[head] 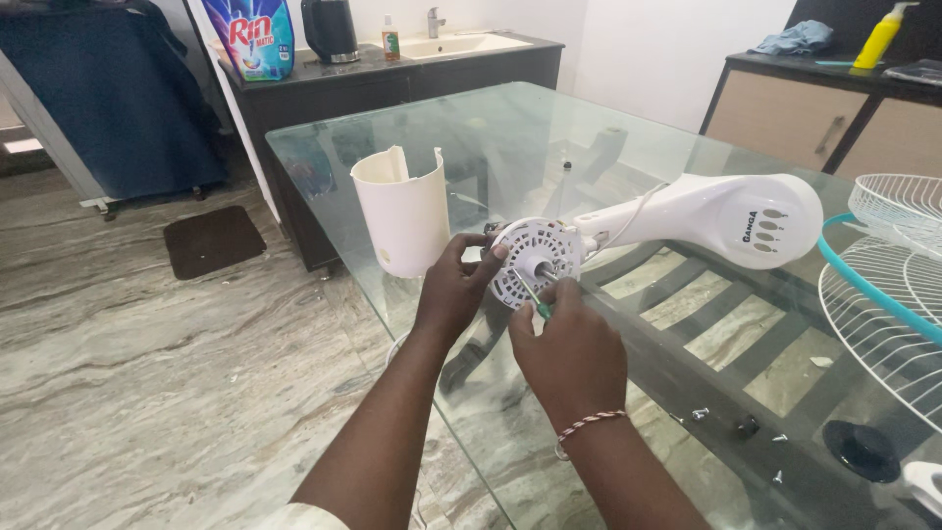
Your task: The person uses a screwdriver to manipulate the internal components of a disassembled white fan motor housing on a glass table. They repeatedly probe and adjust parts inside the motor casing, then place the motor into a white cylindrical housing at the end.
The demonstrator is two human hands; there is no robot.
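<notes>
A: Left hand [453,287]?
B: Fingers [489,257] clamped on the rim of the round white motor plate [535,257], at the near edge of the glass surface [628,137].

A: Right hand [569,344]?
B: Fingers closed around a green-handled screwdriver [533,297]; tip set against the plate's face, below the centre shaft.

A: Fan body [721,218]?
B: Lying on its side on the surface, joined to the plate, running off to the right.

A: Nearby?
B: White cover [402,211] upright just left of the plate. Wire grille [888,294] with teal rim at far right. Small screws [700,413] and a dark cap [861,449] loose on the surface, right of the forearm.
</notes>
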